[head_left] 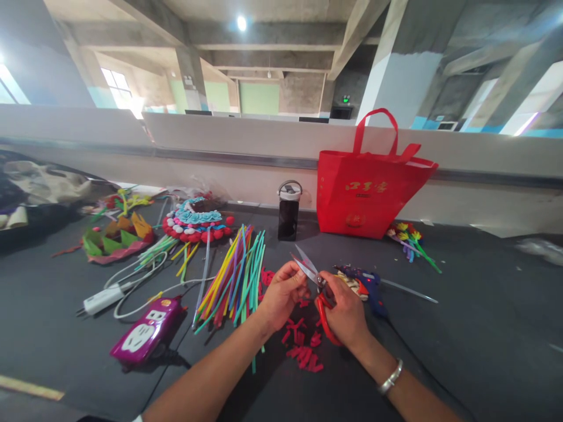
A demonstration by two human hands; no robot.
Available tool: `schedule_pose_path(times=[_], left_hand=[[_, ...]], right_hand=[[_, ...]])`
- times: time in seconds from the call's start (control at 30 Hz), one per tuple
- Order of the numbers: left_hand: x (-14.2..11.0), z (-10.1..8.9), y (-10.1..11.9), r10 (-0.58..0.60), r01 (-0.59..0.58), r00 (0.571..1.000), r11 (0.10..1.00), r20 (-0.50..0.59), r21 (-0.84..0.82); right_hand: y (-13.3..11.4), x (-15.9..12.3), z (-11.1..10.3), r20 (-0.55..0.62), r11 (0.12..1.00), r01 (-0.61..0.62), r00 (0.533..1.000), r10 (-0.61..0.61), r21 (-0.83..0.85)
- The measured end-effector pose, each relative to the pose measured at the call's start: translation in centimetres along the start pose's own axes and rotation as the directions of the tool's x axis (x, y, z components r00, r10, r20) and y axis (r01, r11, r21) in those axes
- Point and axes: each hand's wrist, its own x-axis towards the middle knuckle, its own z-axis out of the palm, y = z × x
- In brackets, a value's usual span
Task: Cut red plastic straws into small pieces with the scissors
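My right hand (345, 310) is wrapped round the red handles of a pair of scissors (309, 268), with the blades spread apart and pointing up and left. Close beside the blades, my left hand (285, 293) is closed in a pinch. A thin red strip (295, 258) shows at its fingertips, between the blades; most of it is hidden by the fingers. Below both hands, short red cut pieces (304, 357) lie scattered on the dark table. To the left of my left hand is a bundle of coloured pipe cleaners (233, 275).
A glue gun (372, 287) with its cord lies right of my right hand. Behind stand a dark bottle (288, 220) and a red bag (369, 193). Leftward are a purple power strip (149, 331), a white charger (103, 300) with cable, and craft crowns (116, 239).
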Motion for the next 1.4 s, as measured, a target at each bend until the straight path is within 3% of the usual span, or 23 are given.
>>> schedule_pose_path(times=[0.5, 0.77, 1.13, 1.4], left_hand=[[-0.07, 0.33, 0.19, 0.006, -0.005, 1.000, 0.999, -0.030, 0.041], [-0.01, 0.32, 0.80, 0.115, -0.098, 0.989, 0.982, -0.096, 0.161], [-0.14, 0.50, 0.77, 0.079, -0.071, 0.996, 0.985, -0.045, 0.156], [-0.08, 0.62, 0.92, 0.116, -0.100, 0.990, 0.979, -0.085, 0.178]], right_hand=[[0.00, -0.16, 0.28, -0.054, 1.000, 0.016, 0.998, -0.017, -0.008], [0.02, -0.05, 0.19, -0.016, 0.999, 0.001, 1.000, -0.001, 0.035], [-0.26, -0.10, 0.00, 0.026, 0.999, -0.032, 0.999, 0.030, 0.045], [-0.27, 0.05, -0.16, -0.011, 0.998, -0.042, 0.999, 0.043, 0.042]])
